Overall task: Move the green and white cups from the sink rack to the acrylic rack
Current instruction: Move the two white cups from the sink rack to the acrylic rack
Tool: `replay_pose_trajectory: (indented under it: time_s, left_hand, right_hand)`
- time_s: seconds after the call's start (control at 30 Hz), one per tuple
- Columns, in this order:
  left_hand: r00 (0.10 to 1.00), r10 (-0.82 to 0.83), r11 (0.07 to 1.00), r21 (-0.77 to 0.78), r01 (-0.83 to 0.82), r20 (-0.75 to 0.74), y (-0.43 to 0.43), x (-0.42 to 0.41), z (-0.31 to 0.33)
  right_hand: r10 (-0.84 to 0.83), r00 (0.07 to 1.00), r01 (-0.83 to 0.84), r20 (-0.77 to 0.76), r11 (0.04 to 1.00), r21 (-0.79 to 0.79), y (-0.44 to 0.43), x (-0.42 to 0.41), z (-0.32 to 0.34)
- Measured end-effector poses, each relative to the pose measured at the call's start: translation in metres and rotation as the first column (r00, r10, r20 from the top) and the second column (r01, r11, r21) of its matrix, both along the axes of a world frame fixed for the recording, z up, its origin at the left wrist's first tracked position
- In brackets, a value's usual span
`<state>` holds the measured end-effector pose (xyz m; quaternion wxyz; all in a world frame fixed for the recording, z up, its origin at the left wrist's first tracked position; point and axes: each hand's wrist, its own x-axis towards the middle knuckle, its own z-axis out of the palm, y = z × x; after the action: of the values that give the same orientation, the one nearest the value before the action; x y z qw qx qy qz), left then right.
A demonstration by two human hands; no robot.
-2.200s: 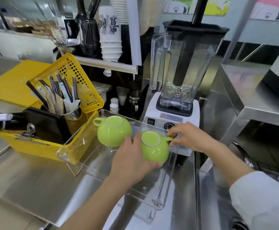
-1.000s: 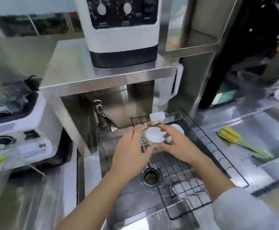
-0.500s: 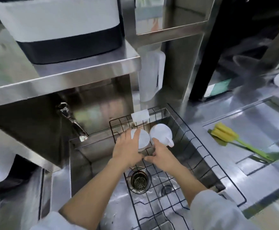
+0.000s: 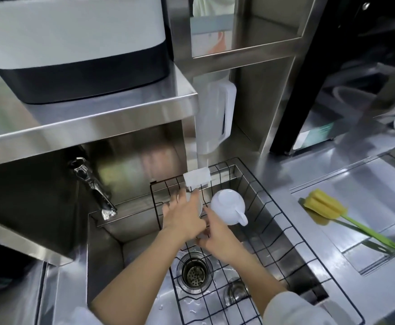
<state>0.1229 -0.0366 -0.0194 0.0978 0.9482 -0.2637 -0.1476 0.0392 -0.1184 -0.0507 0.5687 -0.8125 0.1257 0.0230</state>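
Note:
Two white cups sit upside down at the far end of the black wire sink rack (image 4: 283,228). My left hand (image 4: 184,216) lies over the left white cup (image 4: 200,208), fingers wrapped around it, so most of that cup is hidden. The right white cup (image 4: 225,207) is in plain sight, its handle pointing to the near right. My right hand (image 4: 217,240) rests just in front of it, touching its near-left edge; its fingertips are hidden under my left hand. Neither the green cups nor the acrylic rack is in view.
The rack spans a steel sink with a drain (image 4: 194,273) and a faucet (image 4: 90,184) at the left. A clear glass (image 4: 236,293) lies under the rack. A yellow-green brush (image 4: 325,208) lies on the right counter. A steel shelf (image 4: 86,123) overhangs the sink.
The view swung from the acrylic rack with two green cups over to the sink. Both hands moved down onto the white cups, and my left hand now covers the left one.

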Motion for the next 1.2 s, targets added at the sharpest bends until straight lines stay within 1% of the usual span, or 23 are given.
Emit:
replay_pose_trajectory:
  time_s: [0.1, 0.27, 0.33, 0.4, 0.5, 0.57, 0.67, 0.73, 0.8, 0.87, 1.0, 1.13, 1.2]
  left_hand:
    - [1.000, -0.017, 0.999, 0.030, 0.016, 0.018, -0.006, -0.003, 0.000]
    - [0.992, -0.125, 0.978, 0.171, 0.123, 0.006, -0.011, 0.001, 0.007]
    - [0.990, -0.144, 0.974, 0.176, 0.143, -0.003, -0.010, 0.005, 0.013]
    - [0.991, -0.109, 0.987, 0.113, 0.117, -0.072, -0.007, 0.008, 0.017]
    - [0.977, -0.027, 0.996, -0.084, 0.010, -0.213, -0.001, 0.009, 0.022]
    - [0.974, 0.007, 0.976, -0.209, -0.056, -0.228, 0.003, 0.008, 0.027]
    - [0.968, 0.040, 0.910, -0.390, -0.137, -0.247, 0.011, 0.007, 0.042]
    - [0.942, 0.026, 0.840, -0.504, -0.202, -0.335, 0.018, 0.006, 0.055]
    - [0.902, -0.008, 0.757, -0.592, -0.277, -0.432, 0.027, 0.003, 0.067]
    - [0.878, -0.052, 0.692, -0.651, -0.313, -0.477, 0.037, -0.002, 0.078]
    - [0.803, -0.148, 0.590, -0.703, -0.397, -0.578, 0.057, -0.012, 0.099]
    - [0.807, -0.201, 0.548, -0.746, -0.377, -0.555, 0.081, -0.025, 0.123]
    - [0.822, -0.236, 0.549, -0.769, -0.327, -0.518, 0.097, -0.031, 0.134]
  right_hand:
    - [-0.008, 1.000, 0.008, -0.014, 1.000, -0.016, -0.001, 0.000, -0.003]
    - [-0.024, 1.000, 0.024, -0.018, 0.999, -0.027, 0.000, 0.001, -0.007]
    - [-0.032, 0.999, 0.031, -0.030, 0.999, -0.018, 0.001, 0.001, -0.008]
    - [-0.045, 0.998, 0.045, -0.034, 0.999, -0.006, 0.001, 0.001, -0.008]
    - [-0.082, 0.997, 0.081, 0.010, 0.996, 0.030, 0.001, -0.001, -0.005]
    - [-0.106, 0.992, 0.105, 0.061, 0.994, 0.018, 0.000, -0.001, 0.000]
    - [-0.131, 0.982, 0.131, 0.138, 0.991, 0.004, -0.001, -0.001, 0.014]
    - [-0.145, 0.972, 0.140, 0.185, 0.989, 0.041, -0.001, -0.004, 0.026]
    - [-0.131, 0.962, 0.130, 0.240, 0.991, 0.021, -0.001, -0.008, 0.039]
    - [-0.102, 0.957, 0.102, 0.272, 0.995, 0.014, -0.002, -0.011, 0.051]
    - [-0.028, 0.964, -0.002, 0.265, 0.994, 0.114, 0.004, -0.018, 0.077]
    - [0.000, 0.942, -0.053, 0.335, 0.988, 0.148, 0.020, -0.024, 0.099]
    - [0.006, 0.938, -0.069, 0.347, 0.983, 0.169, 0.031, -0.026, 0.108]
